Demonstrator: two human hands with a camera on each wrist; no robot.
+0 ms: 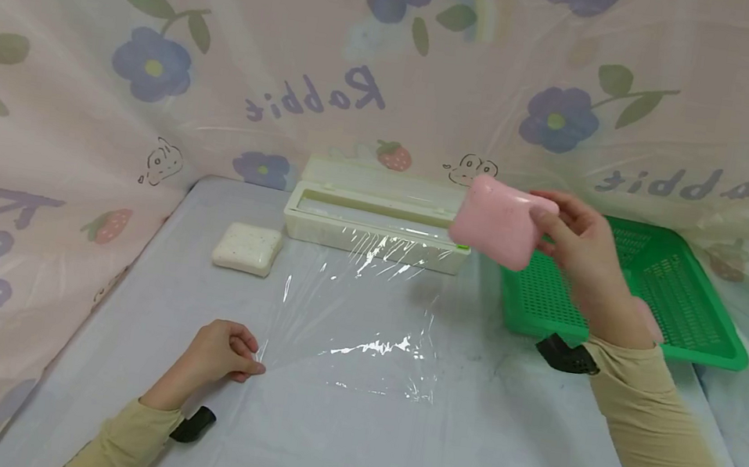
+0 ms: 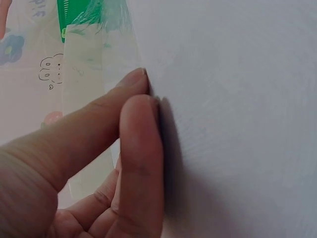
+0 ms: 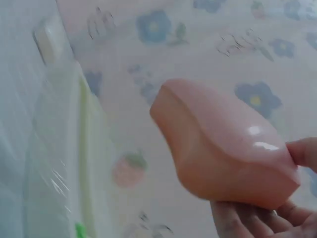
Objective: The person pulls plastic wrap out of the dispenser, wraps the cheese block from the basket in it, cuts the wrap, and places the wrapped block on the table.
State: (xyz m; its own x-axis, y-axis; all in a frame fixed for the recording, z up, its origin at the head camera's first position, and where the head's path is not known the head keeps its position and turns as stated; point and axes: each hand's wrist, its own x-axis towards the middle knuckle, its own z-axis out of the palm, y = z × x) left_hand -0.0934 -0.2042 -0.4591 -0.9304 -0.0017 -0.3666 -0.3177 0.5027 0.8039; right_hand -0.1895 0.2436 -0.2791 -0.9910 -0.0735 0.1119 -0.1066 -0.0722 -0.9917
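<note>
My right hand (image 1: 575, 248) holds up a glossy pink pillow-shaped square piece (image 1: 500, 222) by one side, thumb on one face and fingers behind. In the right wrist view the pink piece (image 3: 223, 148) appears tilted, well above the table. Down on the table, my left hand (image 1: 216, 359) pinches the near left corner of a sheet of cling film (image 1: 362, 327) between thumb and forefinger. This clear sheet runs back from there to a cream cling film dispenser (image 1: 373, 241), its lid raised. A speckled white square piece (image 1: 248, 248) of similar shape lies left of the dispenser.
A green plastic basket (image 1: 688, 330) stands at the right, behind my right forearm. Printed curtains (image 1: 438, 76) hang along the back and left side of the table (image 1: 494, 454). Dark wrist cameras (image 1: 568, 355) sit on both sleeves.
</note>
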